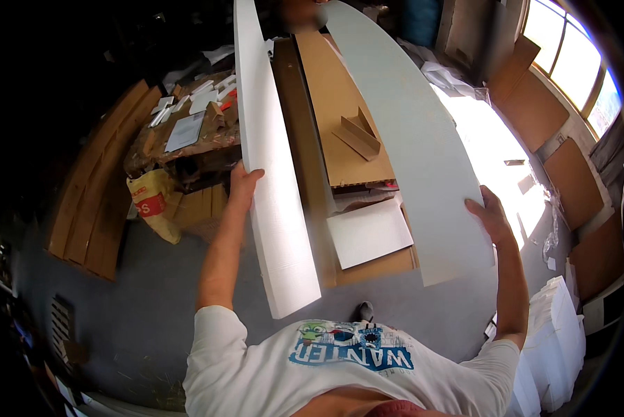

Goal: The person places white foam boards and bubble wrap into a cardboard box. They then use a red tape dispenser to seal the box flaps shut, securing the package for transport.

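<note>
My left hand [244, 184] is closed on the left edge of a long white foam board [273, 187], with the thumb over its face and the other fingers partly hidden. The board stands tilted, reaching from near my body to the far edge of view. My right hand [490, 214] grips the right edge of a long, flat pale grey panel [412, 132], thumb on top. Between the two lies a long brown cardboard box [336, 104] with a folded cardboard angle piece [359, 137] on it. Nearer to me, a white sheet [369, 233] rests on cardboard.
On the left, a worn table [137, 161] carries white offcuts, with a yellow bag [152, 201] below. Long brown cartons [103, 187] stand farther left. White foam blocks [553, 340] are at my right, cardboard sheets [572, 177] by the window. A blurred shape [301, 14] shows at the far end.
</note>
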### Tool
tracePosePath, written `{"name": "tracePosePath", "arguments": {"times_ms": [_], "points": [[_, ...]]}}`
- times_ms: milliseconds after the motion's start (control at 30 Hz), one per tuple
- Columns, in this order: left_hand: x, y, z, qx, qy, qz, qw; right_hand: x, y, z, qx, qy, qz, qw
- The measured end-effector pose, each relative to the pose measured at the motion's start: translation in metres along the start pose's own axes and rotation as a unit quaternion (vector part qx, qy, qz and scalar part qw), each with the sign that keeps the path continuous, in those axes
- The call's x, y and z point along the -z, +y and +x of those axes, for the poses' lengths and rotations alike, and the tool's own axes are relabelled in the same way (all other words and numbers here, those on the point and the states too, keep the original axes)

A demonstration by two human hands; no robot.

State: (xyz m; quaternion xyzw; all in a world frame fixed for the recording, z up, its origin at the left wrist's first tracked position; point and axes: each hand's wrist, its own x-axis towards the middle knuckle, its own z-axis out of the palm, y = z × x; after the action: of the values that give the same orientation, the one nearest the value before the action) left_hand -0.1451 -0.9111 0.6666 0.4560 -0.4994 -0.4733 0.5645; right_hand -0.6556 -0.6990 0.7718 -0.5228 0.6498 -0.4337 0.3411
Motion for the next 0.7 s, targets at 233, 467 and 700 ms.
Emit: {"name": "tracePosePath", "arguments": {"times_ms": [233,467,700], "points": [[-0.032,-0.014,0.088,0.015,-0.001,0.149,0.989,0.076,0.042,0.083,0.048,0.014,-0.02,0.999],[-0.044,-0.081,0.144,0.003,0.03,0.348,0.937,0.037,0.119,0.196,0.076,0.023,-0.205,0.976],[-0.07,-0.126,0.205,0.015,0.035,0.37,0.928,-0.04,0.18,0.248,0.002,-0.019,-0.374,0.927]]}}
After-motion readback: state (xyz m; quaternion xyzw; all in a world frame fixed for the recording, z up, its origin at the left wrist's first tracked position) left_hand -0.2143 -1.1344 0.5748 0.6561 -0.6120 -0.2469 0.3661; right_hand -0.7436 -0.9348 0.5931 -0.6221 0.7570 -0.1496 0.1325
